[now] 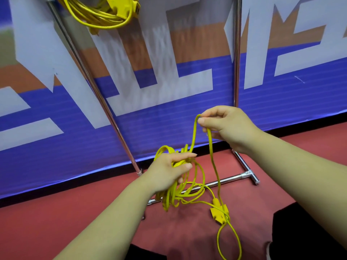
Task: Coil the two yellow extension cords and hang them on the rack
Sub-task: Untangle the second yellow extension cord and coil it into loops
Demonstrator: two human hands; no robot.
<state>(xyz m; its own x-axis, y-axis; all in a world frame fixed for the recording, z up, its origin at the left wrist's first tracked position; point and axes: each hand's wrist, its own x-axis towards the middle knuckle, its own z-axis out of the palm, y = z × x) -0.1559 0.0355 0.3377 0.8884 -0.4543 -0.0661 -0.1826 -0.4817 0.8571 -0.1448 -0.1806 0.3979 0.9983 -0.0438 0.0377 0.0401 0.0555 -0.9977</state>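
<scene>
The 1st cord [101, 17] already hangs coiled near the top of the rack [90, 77], so the work left is the 2nd cord [213, 152]. The left hand [169, 171] grips its gathered loops with curled fingers, likely to keep them from spilling apart. The right hand [227, 126] pinches a fresh bend of it between thumb and fingertips above the bundle, seemingly to size the next loop, while its plug block [218, 212] and slack tail sit low over the red floor [56, 222], not yet gathered.
</scene>
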